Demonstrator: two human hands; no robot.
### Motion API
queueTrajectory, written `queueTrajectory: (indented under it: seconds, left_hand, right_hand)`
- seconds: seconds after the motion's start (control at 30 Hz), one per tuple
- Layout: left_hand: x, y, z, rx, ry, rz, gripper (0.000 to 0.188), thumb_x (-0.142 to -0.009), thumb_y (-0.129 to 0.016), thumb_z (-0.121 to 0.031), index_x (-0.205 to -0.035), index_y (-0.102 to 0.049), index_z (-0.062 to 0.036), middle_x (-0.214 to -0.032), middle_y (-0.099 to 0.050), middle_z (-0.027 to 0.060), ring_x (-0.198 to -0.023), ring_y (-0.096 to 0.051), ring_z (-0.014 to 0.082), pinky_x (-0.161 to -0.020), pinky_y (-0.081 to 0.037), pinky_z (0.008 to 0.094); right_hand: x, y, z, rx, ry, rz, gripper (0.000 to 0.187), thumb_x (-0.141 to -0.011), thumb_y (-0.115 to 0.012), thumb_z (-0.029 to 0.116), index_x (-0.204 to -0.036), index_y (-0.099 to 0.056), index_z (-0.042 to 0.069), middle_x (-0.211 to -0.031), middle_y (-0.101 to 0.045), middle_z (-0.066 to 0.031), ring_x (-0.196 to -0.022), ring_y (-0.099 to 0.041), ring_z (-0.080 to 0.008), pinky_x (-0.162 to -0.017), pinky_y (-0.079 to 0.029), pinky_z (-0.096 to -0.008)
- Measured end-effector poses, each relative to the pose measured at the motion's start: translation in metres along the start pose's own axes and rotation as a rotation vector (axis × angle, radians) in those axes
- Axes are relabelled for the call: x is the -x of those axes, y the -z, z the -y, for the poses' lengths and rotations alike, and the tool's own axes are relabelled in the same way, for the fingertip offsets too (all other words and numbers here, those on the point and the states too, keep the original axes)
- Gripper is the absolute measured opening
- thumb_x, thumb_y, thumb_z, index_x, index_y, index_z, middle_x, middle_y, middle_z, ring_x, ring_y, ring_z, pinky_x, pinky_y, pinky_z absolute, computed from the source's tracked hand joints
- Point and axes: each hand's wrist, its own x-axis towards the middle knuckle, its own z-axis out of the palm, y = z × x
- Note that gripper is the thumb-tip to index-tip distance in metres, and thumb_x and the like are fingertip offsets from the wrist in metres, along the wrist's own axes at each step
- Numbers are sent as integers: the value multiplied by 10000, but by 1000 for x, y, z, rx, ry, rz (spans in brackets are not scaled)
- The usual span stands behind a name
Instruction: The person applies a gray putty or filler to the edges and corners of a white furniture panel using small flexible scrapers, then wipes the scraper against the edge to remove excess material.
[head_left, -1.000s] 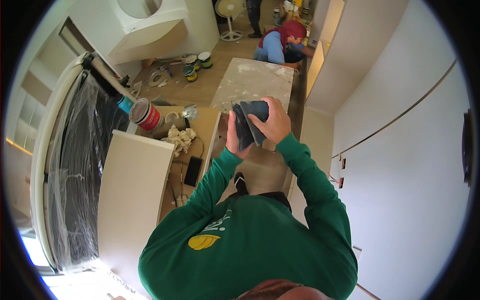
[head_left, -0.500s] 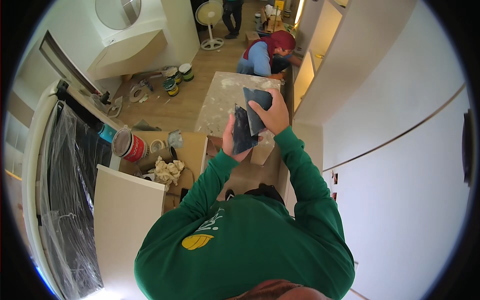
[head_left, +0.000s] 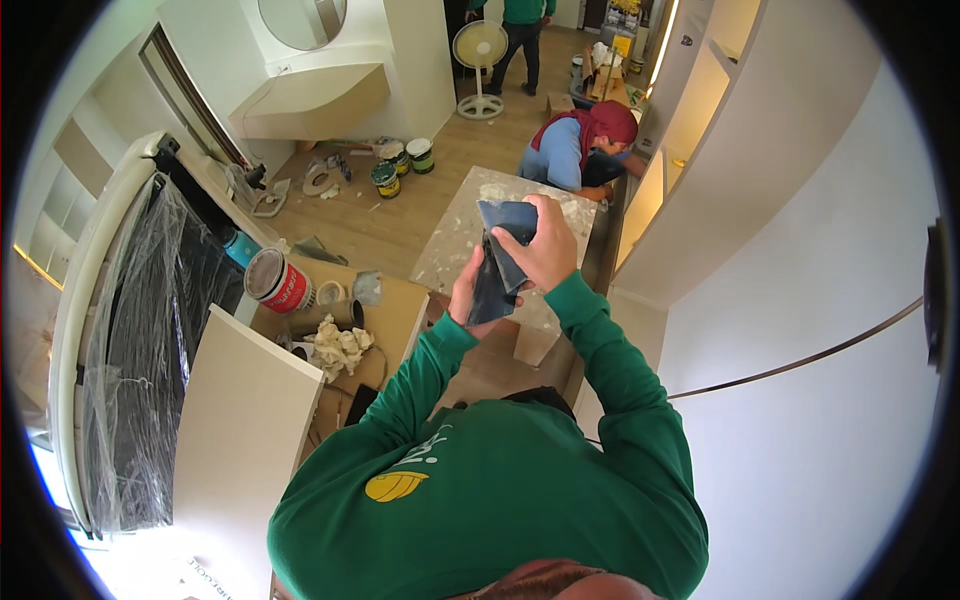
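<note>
Above the far end of my reach, my left hand (head_left: 463, 291) is closed on a dark, flat putty spreader (head_left: 488, 298) with pale smears. My right hand (head_left: 551, 251) pinches a second, blue-grey putty spreader (head_left: 511, 216) between thumb and fingers. The right spreader is tilted and overlaps the left one, their faces meeting or nearly so. Part of the left hand's fingers is hidden behind its spreader. Beneath both hands lies a stained board-like surface (head_left: 450, 235) spotted with white filler.
A co-worker (head_left: 560, 150) crouches beyond the board beside lit shelves (head_left: 645, 210). To the left, a bench (head_left: 395, 340) carries a red-labelled paint can (head_left: 278, 282) and crumpled paper (head_left: 340, 346). A fan (head_left: 481, 60), several tubs (head_left: 386, 179) and another person (head_left: 522, 40) are farther off.
The view has shifted, so the room appears lower and farther right. The two spreaders have come closer together, the right one now covering more of the left. Both stay held.
</note>
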Motion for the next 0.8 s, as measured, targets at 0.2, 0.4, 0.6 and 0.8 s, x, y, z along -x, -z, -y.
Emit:
queueTrajectory:
  seconds: [0.2,0.4,0.6,0.8]
  left_hand:
    - [-3,-6,14,15,24,-103,585,-1061,-429,-591,-1424,-518,-140,-1279,-673,144,-1108,-675,397,-749,-572,446]
    - [-10,-17,6,-11,49,44,633,-1048,-427,-626,-1434,-505,-131,-1291,-659,169,-1096,-682,401,-724,-584,439]
    - [-14,-5,3,-93,66,-55,660,-1048,-419,-634,-1448,-491,-115,-1294,-656,168,-1101,-684,384,-704,-580,407]
    - [-15,-13,1,-102,106,28,650,-1040,-445,-647,-1433,-515,-135,-1309,-664,176,-1031,-705,320,-722,-571,373]
  right_hand:
    - [5,7,-17,-10,61,10,601,-790,-846,359,-1217,-552,56,-1152,-623,-151,-1033,-657,-373,-838,-546,-453]
    - [-14,14,-21,-53,-65,-28,601,-796,-842,373,-1212,-551,52,-1140,-623,-152,-1022,-657,-377,-837,-544,-457]
    - [-5,11,-19,-31,3,-31,604,-790,-846,383,-1201,-553,49,-1137,-621,-154,-1016,-657,-378,-829,-545,-459]
    - [-12,15,-26,16,-2,-58,620,-786,-850,386,-1213,-554,49,-1147,-628,-155,-1014,-661,-377,-830,-548,-455]
